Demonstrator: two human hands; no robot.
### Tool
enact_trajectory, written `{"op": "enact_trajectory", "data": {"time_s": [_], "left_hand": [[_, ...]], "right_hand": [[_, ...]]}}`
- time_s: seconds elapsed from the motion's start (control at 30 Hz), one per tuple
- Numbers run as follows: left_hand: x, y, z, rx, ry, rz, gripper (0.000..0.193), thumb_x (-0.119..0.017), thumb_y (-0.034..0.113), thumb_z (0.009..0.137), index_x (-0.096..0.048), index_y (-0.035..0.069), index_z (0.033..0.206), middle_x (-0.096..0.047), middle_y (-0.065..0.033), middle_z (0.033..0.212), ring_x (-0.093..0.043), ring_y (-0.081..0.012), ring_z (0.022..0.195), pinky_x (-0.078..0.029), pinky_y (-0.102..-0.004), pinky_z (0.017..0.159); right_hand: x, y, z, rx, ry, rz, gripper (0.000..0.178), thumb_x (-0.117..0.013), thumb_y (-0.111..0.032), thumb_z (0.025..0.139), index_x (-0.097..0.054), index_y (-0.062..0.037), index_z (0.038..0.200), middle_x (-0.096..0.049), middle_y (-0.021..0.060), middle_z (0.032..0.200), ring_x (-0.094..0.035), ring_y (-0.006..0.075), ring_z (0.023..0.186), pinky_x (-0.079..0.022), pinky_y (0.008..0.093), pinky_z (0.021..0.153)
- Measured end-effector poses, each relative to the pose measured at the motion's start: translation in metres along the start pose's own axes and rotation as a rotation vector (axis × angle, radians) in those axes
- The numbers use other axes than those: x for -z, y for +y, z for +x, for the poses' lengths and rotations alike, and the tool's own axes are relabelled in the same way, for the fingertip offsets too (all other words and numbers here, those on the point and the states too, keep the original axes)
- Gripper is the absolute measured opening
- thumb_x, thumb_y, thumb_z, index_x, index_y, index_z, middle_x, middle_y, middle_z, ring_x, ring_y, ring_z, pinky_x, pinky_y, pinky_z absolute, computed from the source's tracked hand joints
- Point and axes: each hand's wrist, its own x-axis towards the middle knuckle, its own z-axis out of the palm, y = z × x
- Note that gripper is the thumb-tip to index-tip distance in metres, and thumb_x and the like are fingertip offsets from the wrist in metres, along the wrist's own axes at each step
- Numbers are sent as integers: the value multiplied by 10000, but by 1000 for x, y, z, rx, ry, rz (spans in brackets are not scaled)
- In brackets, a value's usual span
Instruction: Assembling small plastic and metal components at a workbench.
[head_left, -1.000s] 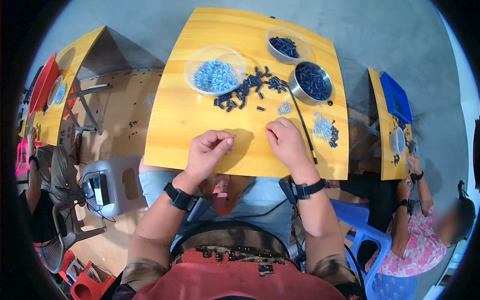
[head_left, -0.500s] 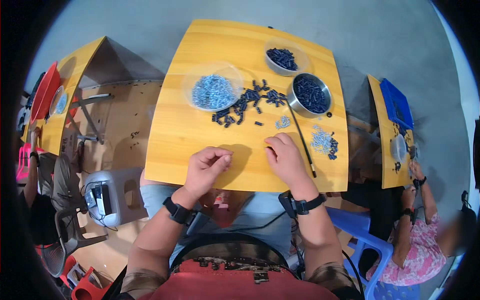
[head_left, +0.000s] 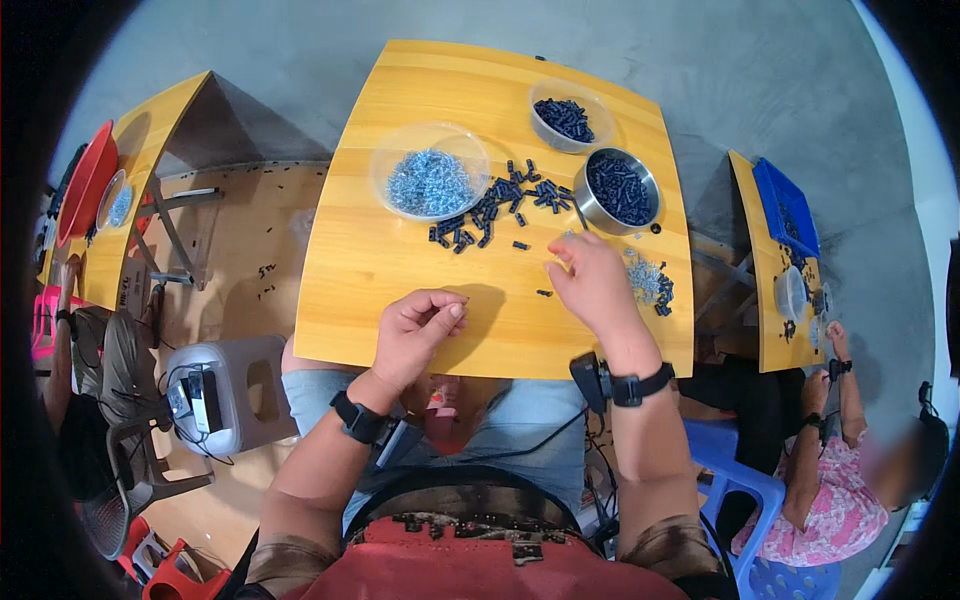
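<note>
My left hand (head_left: 422,330) is over the near part of the yellow table (head_left: 340,290), thumb and forefinger pinched together. What the pinch holds, if anything, is too small to make out. Farther right, my right hand (head_left: 597,285) reaches over a few small silvery pieces that it mostly covers, its thumb and forefinger apart. Near its thumb lies a single small black cylindrical piece (head_left: 544,293). The tip of a dark thin rod (head_left: 580,213) shows beyond this hand; the rest is hidden beneath. Several loose black pieces (head_left: 485,212) are scattered in mid-table.
A clear bowl (head_left: 480,160) of silvery pieces stands far left. Another clear bowl (head_left: 605,120) and a steel bowl (head_left: 655,205) hold black pieces at the far right. A small silvery pile (head_left: 643,278) lies beside my right wrist. Co-workers sit at tables on both sides.
My right hand has moved farther away and slightly right, and its thumb and forefinger have spread. A black piece now lies on the table near it. My left hand stays nearly still.
</note>
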Motion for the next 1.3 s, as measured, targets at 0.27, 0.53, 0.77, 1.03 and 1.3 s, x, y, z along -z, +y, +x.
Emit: {"op": "enact_trajectory", "data": {"time_s": [0.27,0.53,0.77,1.03,1.3], "left_hand": [[4,3,-2,-6,2,-62,147,-588,75,873,-613,-28,974,-635,-59,831,-585,-107,738,-478,-231,679],[7,1,3,18,-34,-138,136,-581,68,875,-613,-20,972,-633,-64,829,-588,-122,752,-477,-242,686],[7,4,4,11,-65,-136,130,-580,64,878,-616,-8,979,-629,-43,836,-583,-97,759,-478,-227,684],[8,5,4,21,-80,-133,119,-557,47,885,-606,-4,981,-629,-61,843,-591,-125,761,-477,-240,681],[9,5,6,38,-81,-153,125,-565,48,883,-612,-9,984,-631,-52,855,-591,-106,771,-479,-236,690]], "right_hand": [[-25,9,60,-55,-88,-182,150,-626,-147,719,-656,-31,808,-639,158,846,-606,315,827,-489,393,719],[-4,24,77,-137,-39,-131,120,-623,-136,717,-681,-62,792,-645,147,766,-627,303,734,-503,373,661],[-11,23,91,-211,-107,-114,123,-615,-132,719,-688,-81,805,-645,148,778,-628,305,742,-503,378,664],[-27,31,92,-9,-35,-399,130,-628,-158,730,-688,-76,811,-644,131,770,-617,314,729,-504,376,677],[-14,31,83,24,-10,-216,117,-587,-142,741,-676,-76,776,-629,143,772,-608,329,735,-494,410,659]]}}
